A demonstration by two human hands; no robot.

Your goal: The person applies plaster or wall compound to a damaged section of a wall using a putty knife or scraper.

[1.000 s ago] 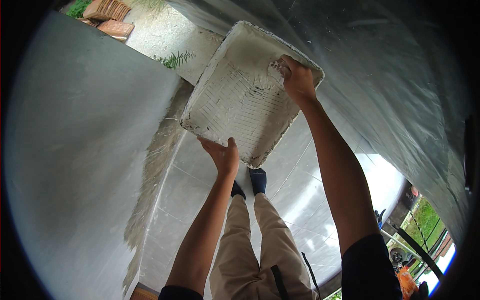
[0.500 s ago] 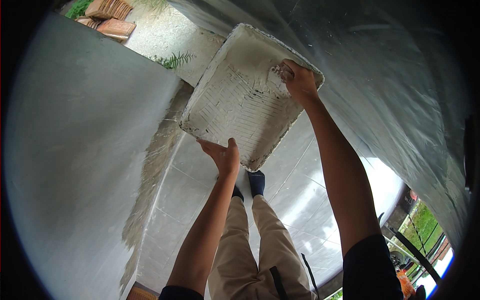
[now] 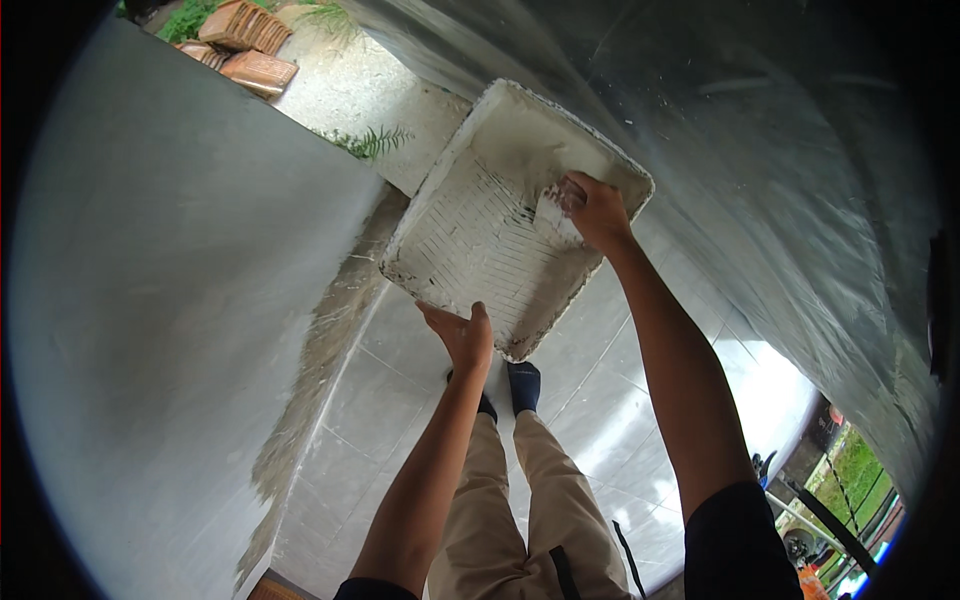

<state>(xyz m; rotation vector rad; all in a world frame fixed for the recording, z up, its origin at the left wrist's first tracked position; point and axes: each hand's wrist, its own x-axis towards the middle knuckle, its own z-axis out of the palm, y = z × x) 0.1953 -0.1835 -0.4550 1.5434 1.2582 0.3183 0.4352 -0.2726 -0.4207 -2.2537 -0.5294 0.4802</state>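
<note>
A paint tray [image 3: 450,240] smeared with off-white paint, its sloped floor ribbed, is held up in front of me at a tilt. My left hand [image 3: 464,335] grips its near edge, thumb over the rim and fingers underneath. Inside the tray, my right hand [image 3: 600,214] is closed around a wide, paint-coated paintbrush [image 3: 556,224]. The brush's head rests against the tray floor near the right side; most of its handle is hidden by my fingers.
On the left stands a grey wall [image 3: 190,300] with a rough brown strip along its foot. Plastic sheeting [image 3: 790,200] hangs on the right. Stacked clay tiles [image 3: 245,40] and a fern [image 3: 375,142] lie beyond. Grey floor tiles [image 3: 390,390] are under my feet.
The tray and both hands sit slightly lower and further right in view. My right hand has drawn the brush toward me across the tray.
</note>
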